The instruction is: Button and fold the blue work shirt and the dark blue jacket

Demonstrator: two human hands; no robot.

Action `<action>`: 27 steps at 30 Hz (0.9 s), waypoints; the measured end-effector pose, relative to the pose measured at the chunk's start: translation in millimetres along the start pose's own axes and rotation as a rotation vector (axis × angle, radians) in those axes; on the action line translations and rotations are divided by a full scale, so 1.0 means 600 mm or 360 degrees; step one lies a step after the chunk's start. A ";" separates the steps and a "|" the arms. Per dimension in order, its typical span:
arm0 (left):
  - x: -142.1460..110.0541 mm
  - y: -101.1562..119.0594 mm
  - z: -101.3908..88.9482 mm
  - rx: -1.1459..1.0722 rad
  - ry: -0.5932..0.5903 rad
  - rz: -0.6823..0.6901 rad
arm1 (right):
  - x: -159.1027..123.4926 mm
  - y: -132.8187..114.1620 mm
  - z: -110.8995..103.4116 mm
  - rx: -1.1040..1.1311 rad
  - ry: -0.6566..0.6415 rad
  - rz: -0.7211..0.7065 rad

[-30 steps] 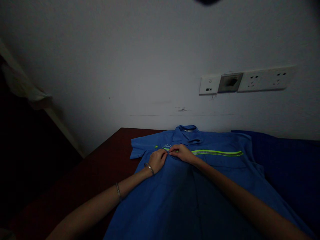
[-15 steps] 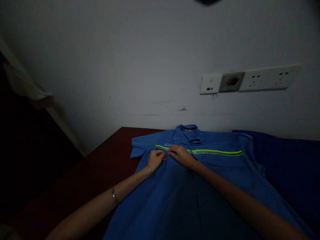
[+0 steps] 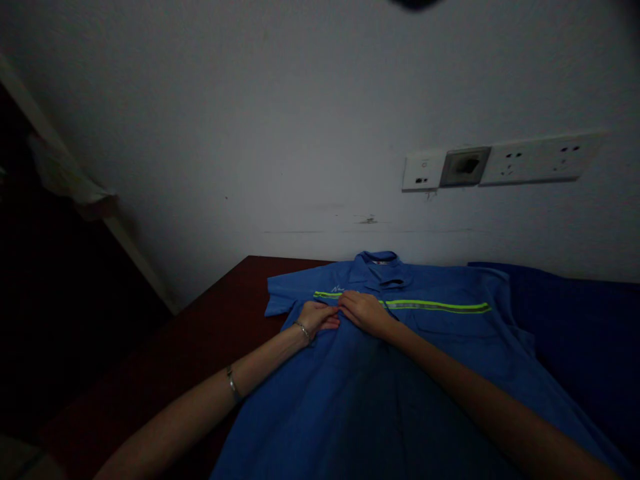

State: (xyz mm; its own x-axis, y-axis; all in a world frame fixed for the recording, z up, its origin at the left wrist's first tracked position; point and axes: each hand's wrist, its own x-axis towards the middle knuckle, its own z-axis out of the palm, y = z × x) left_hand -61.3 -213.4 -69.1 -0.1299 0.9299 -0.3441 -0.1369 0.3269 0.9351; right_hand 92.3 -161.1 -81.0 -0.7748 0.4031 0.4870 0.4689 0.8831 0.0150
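Our work shirt (image 3: 370,387) lies flat on the table (image 3: 220,313), collar (image 3: 379,257) far, presumably for reach. Left hand (image 3: 319,318) and right hand (image 3: 364,311) meet by its reflective stripe (image 3: 440,306); we cannot tell whether either grips fabric.

Shirt (image 3: 370,380): blue, short-sleeved, spread face up, lower part toward the near side, cloth rumpled at mid-chest
Collar (image 3: 361,271): at the far end, close to the wall (image 3: 300,133), neck opening raised, small pale tag (image 3: 380,263) inside
Chest stripe (image 3: 440,306): bright yellow-green edges, grey centre, running crosswise, partly covered
Lettering (image 3: 337,289): white, just above the stripe on the left, too small to read
Left sleeve (image 3: 287,291): laid outward over the dark red-brown tabletop (image 3: 225,313)
Pocket (image 3: 453,323): faint outline, below the stripe on the right
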 end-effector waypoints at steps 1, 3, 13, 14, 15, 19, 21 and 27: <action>0.000 0.001 0.000 -0.0007 -0.0021 -0.0005 | 0.000 0.000 -0.001 0.0016 -0.0002 0.0000; -0.001 0.001 0.000 -0.0036 -0.0058 -0.0003 | -0.001 0.001 -0.001 0.0062 -0.0005 0.0011; 0.003 -0.006 -0.004 -0.0132 -0.0087 0.0118 | -0.002 0.004 0.001 0.0479 0.0106 0.0089; 0.004 -0.007 -0.003 -0.0134 -0.0073 0.0120 | -0.001 0.005 0.001 0.0528 0.0113 0.0095; 0.004 -0.007 -0.002 -0.0136 -0.0064 0.0124 | -0.001 0.006 0.002 0.0578 0.0121 0.0101; 0.004 -0.012 -0.002 -0.0169 -0.0078 0.0209 | 0.002 0.009 0.003 0.0766 0.0161 0.0109; 0.005 -0.015 -0.003 -0.0186 -0.0089 0.0295 | 0.004 0.011 0.004 0.0831 0.0190 0.0117; 0.007 -0.021 -0.004 -0.0139 -0.0080 0.0428 | 0.008 0.008 0.008 0.0842 0.0251 0.0198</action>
State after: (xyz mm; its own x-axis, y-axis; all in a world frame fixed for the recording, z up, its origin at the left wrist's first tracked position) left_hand -62.5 -214.1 -82.7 -0.1247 0.9891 -0.0779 -0.1887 0.0534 0.9806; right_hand 88.8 -153.6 -82.8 -0.6352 0.5072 0.5824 0.2450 0.8475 -0.4709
